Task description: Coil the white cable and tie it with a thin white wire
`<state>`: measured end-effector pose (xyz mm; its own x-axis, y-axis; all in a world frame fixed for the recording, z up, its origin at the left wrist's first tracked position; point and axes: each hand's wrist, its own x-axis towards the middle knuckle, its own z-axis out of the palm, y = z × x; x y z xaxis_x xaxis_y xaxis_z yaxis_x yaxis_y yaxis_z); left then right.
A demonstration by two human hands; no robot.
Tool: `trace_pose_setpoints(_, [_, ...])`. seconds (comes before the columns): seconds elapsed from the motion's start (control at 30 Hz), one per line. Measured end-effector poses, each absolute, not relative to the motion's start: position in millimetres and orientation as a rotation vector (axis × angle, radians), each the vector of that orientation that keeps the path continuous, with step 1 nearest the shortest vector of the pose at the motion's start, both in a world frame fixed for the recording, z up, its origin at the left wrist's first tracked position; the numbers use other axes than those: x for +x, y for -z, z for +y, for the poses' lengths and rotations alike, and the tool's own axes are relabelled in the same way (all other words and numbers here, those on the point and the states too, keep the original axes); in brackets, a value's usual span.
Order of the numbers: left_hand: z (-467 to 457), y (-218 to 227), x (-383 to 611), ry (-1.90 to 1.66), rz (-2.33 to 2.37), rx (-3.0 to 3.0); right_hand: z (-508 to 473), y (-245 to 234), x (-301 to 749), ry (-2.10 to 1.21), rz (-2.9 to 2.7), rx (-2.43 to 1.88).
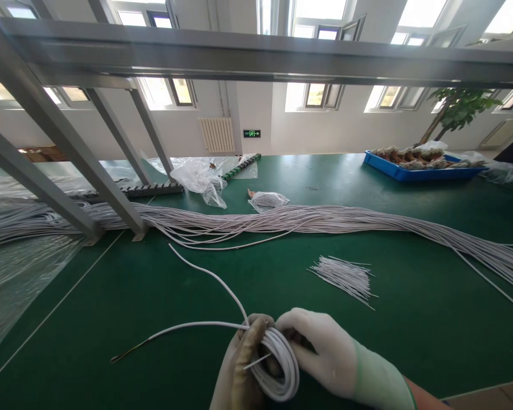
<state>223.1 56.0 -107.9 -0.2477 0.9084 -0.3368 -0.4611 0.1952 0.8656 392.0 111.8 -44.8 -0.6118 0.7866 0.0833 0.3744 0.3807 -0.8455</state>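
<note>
Low in the head view, both my gloved hands hold a small coil of white cable (280, 364). My left hand (239, 370) pinches the coil's left side, fingers closed round it. My right hand (325, 353) grips the coil from the right, fingers wrapped on it. Two loose cable ends (183, 327) run out leftward from the coil over the green table (154, 296), one ending in a dark stripped tip. A little pile of short white ties (346, 277) lies just beyond my right hand.
A long bundle of white cables (308, 219) stretches across the table. Grey metal frame legs (106, 188) stand at the left. Plastic bags (200, 177) and a small packet (267, 200) lie behind. A blue tray (423, 169) with parts sits at the far right.
</note>
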Motion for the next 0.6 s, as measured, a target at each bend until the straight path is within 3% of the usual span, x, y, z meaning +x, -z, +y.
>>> trace_pose_setpoints(0.17, [63, 117, 213, -1.29, 1.203, 0.364, 105, 30, 392, -1.38, -2.024, -0.995])
trace_pose_setpoints(0.37, [67, 123, 204, -1.248, 1.246, 0.417, 94, 26, 378, -1.258, -2.077, -1.17])
trace_pose_setpoints(0.6, [51, 106, 213, -1.319, 1.315, 0.655, 93, 28, 373, -1.339, -2.146, -1.34])
